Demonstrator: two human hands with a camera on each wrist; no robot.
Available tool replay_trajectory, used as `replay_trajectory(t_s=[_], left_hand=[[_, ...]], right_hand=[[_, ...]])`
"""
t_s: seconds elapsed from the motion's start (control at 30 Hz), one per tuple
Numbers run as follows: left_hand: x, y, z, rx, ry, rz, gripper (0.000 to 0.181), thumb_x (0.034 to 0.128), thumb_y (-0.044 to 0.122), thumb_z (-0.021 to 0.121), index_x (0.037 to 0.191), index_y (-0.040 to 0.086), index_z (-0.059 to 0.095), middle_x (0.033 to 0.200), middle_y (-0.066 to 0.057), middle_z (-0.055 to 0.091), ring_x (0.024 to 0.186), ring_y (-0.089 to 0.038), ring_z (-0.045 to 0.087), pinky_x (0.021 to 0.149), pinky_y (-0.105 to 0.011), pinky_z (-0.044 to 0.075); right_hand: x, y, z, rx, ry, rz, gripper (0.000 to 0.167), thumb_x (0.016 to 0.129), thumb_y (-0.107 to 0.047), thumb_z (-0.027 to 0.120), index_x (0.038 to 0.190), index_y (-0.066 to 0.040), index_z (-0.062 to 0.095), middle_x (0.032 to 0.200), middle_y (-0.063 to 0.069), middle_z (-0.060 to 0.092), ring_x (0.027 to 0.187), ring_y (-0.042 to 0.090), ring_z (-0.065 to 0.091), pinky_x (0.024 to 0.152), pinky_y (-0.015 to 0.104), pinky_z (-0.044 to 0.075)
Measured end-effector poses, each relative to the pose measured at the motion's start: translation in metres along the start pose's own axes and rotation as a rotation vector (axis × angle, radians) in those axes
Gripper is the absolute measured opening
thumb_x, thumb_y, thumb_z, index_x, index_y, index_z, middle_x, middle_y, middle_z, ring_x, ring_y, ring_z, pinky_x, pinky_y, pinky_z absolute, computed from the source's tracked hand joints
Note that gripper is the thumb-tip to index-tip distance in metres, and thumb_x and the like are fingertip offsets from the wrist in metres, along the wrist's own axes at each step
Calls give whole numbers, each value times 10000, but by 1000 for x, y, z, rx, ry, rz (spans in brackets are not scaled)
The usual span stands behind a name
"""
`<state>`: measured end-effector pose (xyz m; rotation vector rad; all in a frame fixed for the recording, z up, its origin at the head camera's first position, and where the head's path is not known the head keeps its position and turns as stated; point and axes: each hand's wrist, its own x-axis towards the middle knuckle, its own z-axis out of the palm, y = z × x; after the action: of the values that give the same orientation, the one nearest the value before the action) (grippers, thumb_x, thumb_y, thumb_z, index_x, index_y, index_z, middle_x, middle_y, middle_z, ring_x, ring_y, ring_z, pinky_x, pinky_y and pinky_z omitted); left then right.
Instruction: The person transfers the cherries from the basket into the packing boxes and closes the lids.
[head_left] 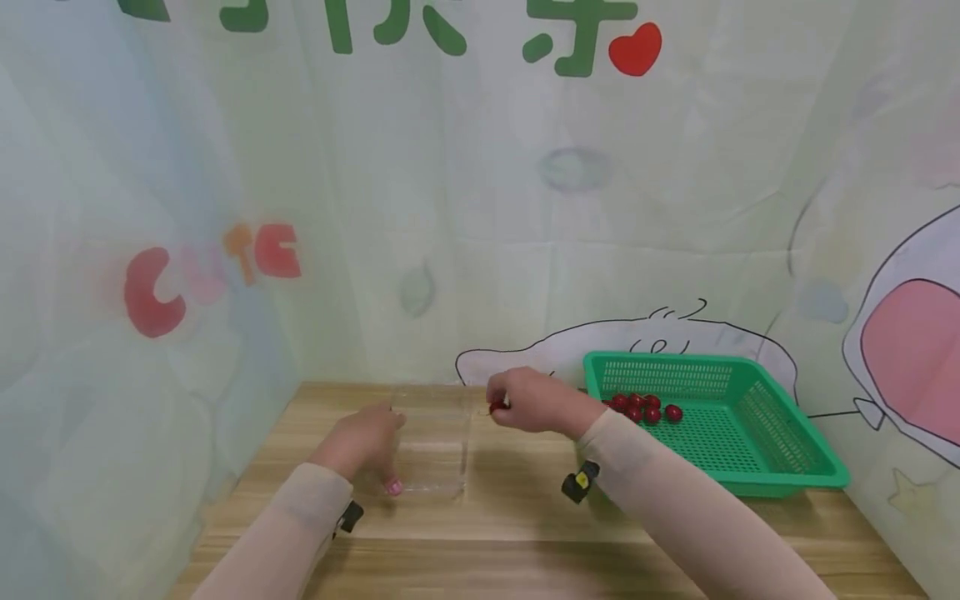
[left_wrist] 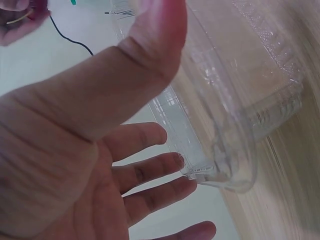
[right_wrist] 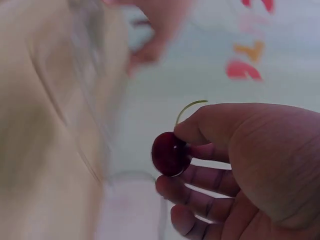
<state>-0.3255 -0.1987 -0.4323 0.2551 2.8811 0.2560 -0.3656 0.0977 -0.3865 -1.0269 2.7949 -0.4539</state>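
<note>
Hands apart! Right hand (head_left: pixel 532 402) pinching cherry (right_wrist: pixel 170 154) by thumb and fingers, between clear box (head_left: pixel 431 446) and green basket (head_left: pixel 723 429). Left hand (head_left: pixel 363 442), fingers spread, at box's left side. Curved stem (right_wrist: pixel 183 110) sharp in right wrist view (basketed cherries (head_left: pixel 652 414): head view only).

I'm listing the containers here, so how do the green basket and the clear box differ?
The green basket is opaque with perforated sides; the clear box is transparent and colourless. The green basket looks larger than the clear box. The green basket holds red cherries, while none show inside the clear box. Both are on the wooden table.
</note>
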Motion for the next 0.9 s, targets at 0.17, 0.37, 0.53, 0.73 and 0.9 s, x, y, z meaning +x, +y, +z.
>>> replay_trajectory(t_s=[0.17, 0.37, 0.53, 0.73, 0.9], left_hand=[[4, 1, 1, -4, -3, -3, 1226, 561, 320, 1132, 1615, 1, 591, 1715, -334, 494, 1563, -578, 507, 1268, -723, 473], [12, -2, 4, -29, -1, -10, 1263, 523, 342, 1138, 1623, 34, 599, 1735, -307, 486, 1577, -564, 500, 1259, -728, 481], [32, -22, 18, -31, 24, 14, 1331, 482, 454, 1143, 1639, 85, 598, 1739, -281, 493, 1571, -562, 503, 1247, -752, 475], [22, -15, 10, -53, 10, 10, 1276, 499, 332, 1161, 1611, 31, 612, 1740, -284, 490, 1577, -538, 513, 1251, -707, 500], [8, -5, 2, -45, 13, -1, 1183, 540, 245, 1143, 1582, 8, 636, 1733, -295, 495, 1554, -531, 547, 1233, -692, 524]], right_hand=[[26, -30, 47, -52, -23, -150, 58, 1076, -150, 769, 1068, -153, 826, 983, -63, 761, 835, 61, 632, 761, 195, 574], [49, -49, 85, -66, -55, -197, 76, 1027, -145, 830, 1102, -143, 844, 995, -71, 801, 848, 17, 648, 801, 155, 577], [62, -59, 101, -37, -48, -182, 75, 993, -191, 886, 1018, -161, 822, 916, -106, 771, 796, -7, 618, 755, 134, 542], [70, -66, 114, 29, -8, -193, 141, 967, -196, 916, 883, -166, 807, 745, -161, 660, 662, -31, 525, 622, 97, 434], [73, -68, 117, 53, -8, -175, 128, 975, -198, 901, 892, -174, 807, 744, -173, 667, 661, -38, 543, 626, 99, 458]])
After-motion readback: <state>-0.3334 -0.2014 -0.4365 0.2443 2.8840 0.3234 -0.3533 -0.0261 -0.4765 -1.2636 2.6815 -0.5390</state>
